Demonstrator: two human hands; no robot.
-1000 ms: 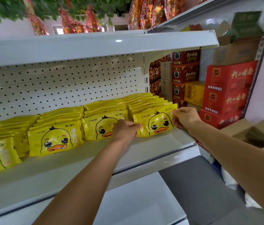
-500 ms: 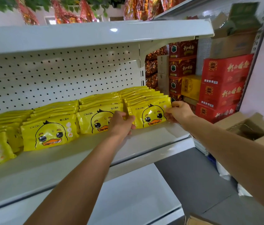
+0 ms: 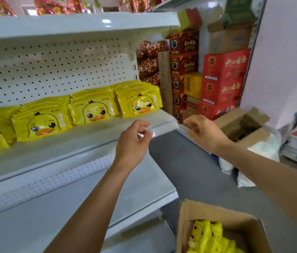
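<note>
Restocking seems to be between loads: the yellow duck packets (image 3: 140,105) stand in rows on the shelf (image 3: 82,141), at 12 o'clock from the left hand (image 3: 133,141). It and the right hand (image 3: 201,133) hover off the shelf edge, fingers loosely curled, holding nothing. Next comes, probably, a reach down to the carton (image 3: 184,225) at 5 o'clock for the spare packets (image 3: 207,238)

head cam | at head height, faces forward-down | close to white shelf (image 3: 56,143) | single view
</note>
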